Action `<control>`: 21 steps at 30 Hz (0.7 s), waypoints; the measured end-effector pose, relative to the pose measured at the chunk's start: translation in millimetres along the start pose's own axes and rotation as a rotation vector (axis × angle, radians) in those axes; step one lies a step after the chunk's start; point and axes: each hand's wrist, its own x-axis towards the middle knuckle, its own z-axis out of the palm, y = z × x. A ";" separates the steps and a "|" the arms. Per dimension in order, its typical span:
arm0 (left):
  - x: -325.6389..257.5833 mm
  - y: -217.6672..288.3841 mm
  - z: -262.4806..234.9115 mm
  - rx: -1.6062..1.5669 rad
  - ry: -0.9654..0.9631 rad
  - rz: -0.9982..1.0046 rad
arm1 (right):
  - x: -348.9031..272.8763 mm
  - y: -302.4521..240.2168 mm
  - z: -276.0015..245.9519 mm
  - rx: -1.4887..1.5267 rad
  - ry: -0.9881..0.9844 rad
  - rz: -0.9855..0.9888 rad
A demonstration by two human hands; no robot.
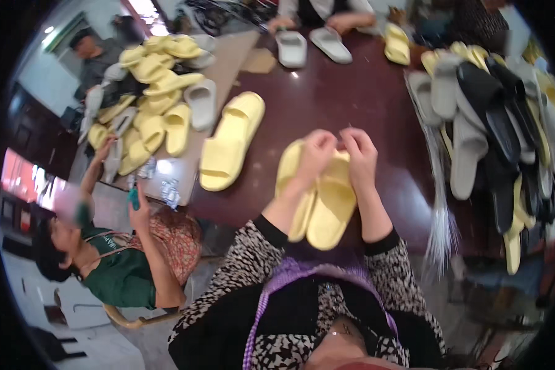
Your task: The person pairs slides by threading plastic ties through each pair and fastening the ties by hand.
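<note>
- Dark reddish-brown surface (351, 98) spread out beyond both hands, glossy, carrying slippers on every side.
- Big heap of slippers (493, 117) to the right of the right hand, grey, black and yellow, stacked overlapping (some hanging past the edge of the surface).
- Second heap of yellow and grey slippers (151, 92) far to the left of the left hand and beyond it, lying on a paler board.
- Seated person in a green top (114, 271) well left of the left hand and lower, one arm raised toward that heap, the other hand holding a small teal thing.
- Another person's two hands (308, 23) at the far edge of the surface, straight ahead of both hands, just behind a pair of grey slippers (311, 44).
- Loose pair of yellow slippers (231, 140) lying flat on the surface, just left of the left hand and slightly beyond it, side by side.
- Single yellow slipper (397, 43) far ahead of the right hand, near the far edge.
- Held pair of yellow slippers (317, 197) directly under both hands, pressed together side by side, one end pointing back toward the body.
- Left hand (314, 155) curled closed on the far end of the held pair, fingers folded over the top.
- Right hand (359, 154) just beside the left, nearly touching it, likewise gripping the far end of the held pair (thumb hidden).
</note>
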 end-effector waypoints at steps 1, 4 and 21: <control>-1.6 14.6 -5.3 -0.083 -0.002 -0.088 | 4.0 2.8 1.1 0.021 -0.015 0.008; 7.5 22.8 -18.7 -0.334 0.007 -0.291 | 5.2 5.8 3.9 0.056 -0.022 0.043; -1.0 21.0 -22.5 -0.542 -0.065 -0.380 | -6.4 11.2 1.8 -0.139 -0.137 0.007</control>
